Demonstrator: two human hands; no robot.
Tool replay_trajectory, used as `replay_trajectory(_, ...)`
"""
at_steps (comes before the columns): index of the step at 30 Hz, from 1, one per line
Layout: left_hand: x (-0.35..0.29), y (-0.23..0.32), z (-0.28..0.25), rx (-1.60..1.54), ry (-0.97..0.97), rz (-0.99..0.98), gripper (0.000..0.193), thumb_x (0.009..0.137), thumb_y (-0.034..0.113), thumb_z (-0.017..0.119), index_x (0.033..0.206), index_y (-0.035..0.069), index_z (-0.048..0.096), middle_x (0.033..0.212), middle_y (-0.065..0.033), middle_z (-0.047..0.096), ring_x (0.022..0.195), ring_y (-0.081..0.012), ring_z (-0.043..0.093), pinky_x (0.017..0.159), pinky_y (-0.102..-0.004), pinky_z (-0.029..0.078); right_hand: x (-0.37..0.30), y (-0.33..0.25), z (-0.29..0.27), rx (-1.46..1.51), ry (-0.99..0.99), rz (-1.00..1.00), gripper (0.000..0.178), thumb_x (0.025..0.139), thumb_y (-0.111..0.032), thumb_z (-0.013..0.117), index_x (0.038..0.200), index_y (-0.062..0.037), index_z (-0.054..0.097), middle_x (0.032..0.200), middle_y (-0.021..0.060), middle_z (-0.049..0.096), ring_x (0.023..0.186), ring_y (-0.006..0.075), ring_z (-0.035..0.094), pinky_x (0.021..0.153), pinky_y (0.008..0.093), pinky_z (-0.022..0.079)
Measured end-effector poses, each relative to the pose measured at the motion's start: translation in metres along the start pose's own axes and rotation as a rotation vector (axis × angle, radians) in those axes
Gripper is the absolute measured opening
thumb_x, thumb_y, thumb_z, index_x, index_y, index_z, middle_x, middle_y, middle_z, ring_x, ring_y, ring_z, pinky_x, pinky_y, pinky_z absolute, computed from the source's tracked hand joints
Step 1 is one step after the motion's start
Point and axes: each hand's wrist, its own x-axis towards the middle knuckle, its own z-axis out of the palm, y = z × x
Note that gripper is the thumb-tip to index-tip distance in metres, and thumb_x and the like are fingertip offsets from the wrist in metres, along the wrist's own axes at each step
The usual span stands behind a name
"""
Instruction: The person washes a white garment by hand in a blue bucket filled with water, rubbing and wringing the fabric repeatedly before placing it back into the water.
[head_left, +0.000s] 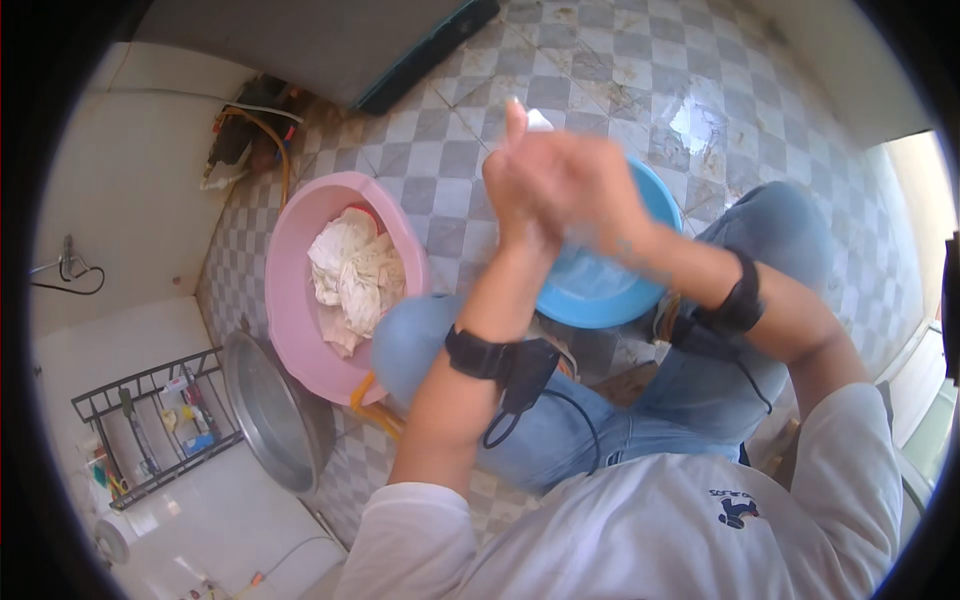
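Over the blue basin my hands are pressed together, blurred by motion. My left hand is closed, with one finger or thumb pointing up. Curled against it from the right is my right hand, its fingers smeared. A small white thing pokes out past the fingers; its kind is too blurred to tell, and the rest of it is hidden. Pale water shows in the basin beneath my wrists. To the left, a pink tub holds a heap of crumpled whitish cloth.
A large metal basin leans by the left wall, beside a black wire rack of small items. A hose runs near the pink tub. Wet patches shine on the checkered tile floor. A dark grey slab-like block stands at the far side.
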Motion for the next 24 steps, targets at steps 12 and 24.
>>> replay_trajectory(12,0.004,-0.041,-0.034,-0.622,-0.458,-0.293,0.038,0.094,0.03,0.051,0.122,0.005,0.047,0.108,-0.0032,0.055,0.097,-0.0147,0.055,0.086,-0.0312,0.047,0.008,0.02,-0.006,-0.993,-0.04,-0.887,0.042,0.085,-0.035,0.06,0.051,-0.0107,0.055,0.047,0.0085,0.05,0.04,0.0269,0.048,0.038,0.0354,0.036)
replay_trajectory(24,-0.01,-0.019,-0.001,-0.244,-0.258,-0.273,0.048,0.092,0.049,0.048,0.12,0.009,0.048,0.112,-0.0051,0.056,0.102,-0.0197,0.056,0.085,-0.0398,0.048,0.032,0.021,-0.02,-1.23,-0.011,-0.442,0.041,0.086,-0.039,0.058,0.056,-0.0119,0.057,0.049,0.0076,0.052,0.04,0.0258,0.049,0.038,0.0345,0.037)
